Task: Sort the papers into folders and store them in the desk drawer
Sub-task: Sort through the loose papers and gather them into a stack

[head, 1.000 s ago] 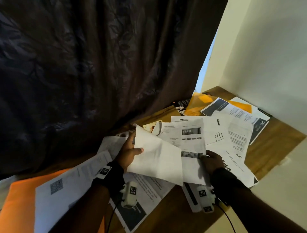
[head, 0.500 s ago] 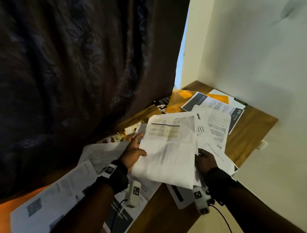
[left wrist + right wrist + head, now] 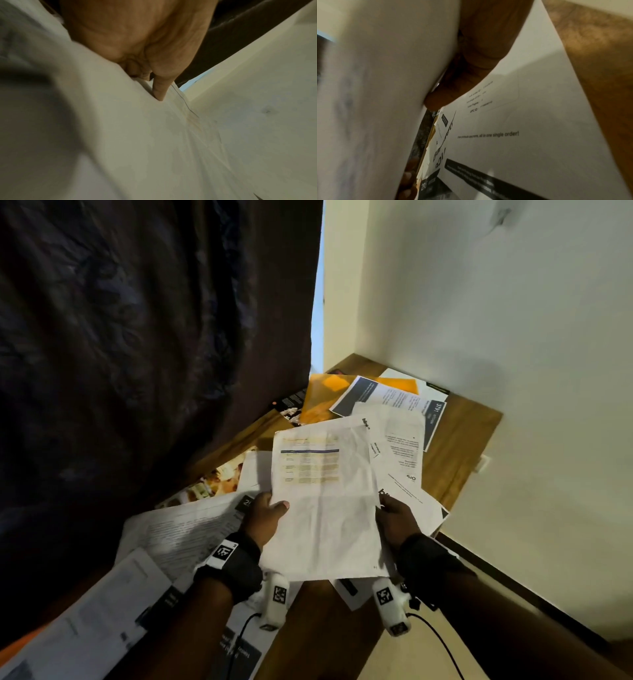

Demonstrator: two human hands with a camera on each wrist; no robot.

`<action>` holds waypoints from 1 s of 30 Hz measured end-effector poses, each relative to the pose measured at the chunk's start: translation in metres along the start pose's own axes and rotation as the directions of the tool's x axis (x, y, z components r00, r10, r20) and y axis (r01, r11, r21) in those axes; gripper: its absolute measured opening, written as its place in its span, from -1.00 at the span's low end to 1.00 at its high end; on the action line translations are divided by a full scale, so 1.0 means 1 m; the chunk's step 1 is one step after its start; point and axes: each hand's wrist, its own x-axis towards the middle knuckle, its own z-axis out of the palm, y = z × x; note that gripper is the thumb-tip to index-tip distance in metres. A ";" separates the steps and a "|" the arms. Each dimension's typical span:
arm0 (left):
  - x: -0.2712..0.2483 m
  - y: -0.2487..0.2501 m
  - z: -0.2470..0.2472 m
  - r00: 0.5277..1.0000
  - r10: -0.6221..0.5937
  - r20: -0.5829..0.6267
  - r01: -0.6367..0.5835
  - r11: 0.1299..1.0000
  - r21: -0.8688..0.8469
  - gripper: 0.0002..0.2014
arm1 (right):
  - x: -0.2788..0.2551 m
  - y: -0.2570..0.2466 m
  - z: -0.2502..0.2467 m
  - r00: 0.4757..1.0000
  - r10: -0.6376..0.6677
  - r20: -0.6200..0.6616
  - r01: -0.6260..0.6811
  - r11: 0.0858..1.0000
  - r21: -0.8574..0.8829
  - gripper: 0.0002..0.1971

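- Paper (image 3: pixel 322 508), head view: a creased white sheet with a printed table, held up over the messy pile on the table (image 3: pixel 459 446). The left hand (image 3: pixel 263 517) pinches its left edge with the thumb on top, and the right hand (image 3: pixel 394 517) grips the right edge. It looks light and floppy, so holding both side edges seems the safest way.
- Left wrist view: a fingertip (image 3: pixel 159 93) presses into the sheet from below, and the paper dents around it.
- Right wrist view: the thumb (image 3: pixel 440 100) is clamped against the sheet, with printed pages behind it.
- Versus a second ago: the sheet was bent over showing its blank side; now it's flat with the print facing up.
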 end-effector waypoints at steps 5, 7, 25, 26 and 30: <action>0.001 0.000 0.012 0.998 0.066 0.014 -0.066 0.997 0.028 -0.61 | 0.000 0.002 -0.005 0.995 0.021 -0.095 -0.023 0.999 -0.022 -0.62; 0.001 0.003 0.020 0.993 0.116 0.014 -0.116 0.993 0.027 -0.60 | 0.007 0.007 -0.008 0.994 0.022 -0.107 -0.034 0.992 -0.118 -0.82; 0.021 0.037 0.108 0.951 0.232 0.204 -0.304 0.581 0.755 -0.22 | 0.052 0.002 -0.163 0.878 0.073 -0.472 -0.184 0.964 -0.192 -0.69; 0.021 0.038 0.113 0.952 0.223 0.210 -0.301 0.544 0.784 -0.16 | 0.054 0.003 -0.170 0.873 0.074 -0.482 -0.183 0.966 -0.182 -0.70; 0.027 0.044 0.127 0.965 0.161 0.210 -0.256 0.378 0.890 -0.02 | 0.060 0.013 -0.190 0.866 0.093 -0.490 -0.203 0.963 -0.175 -0.88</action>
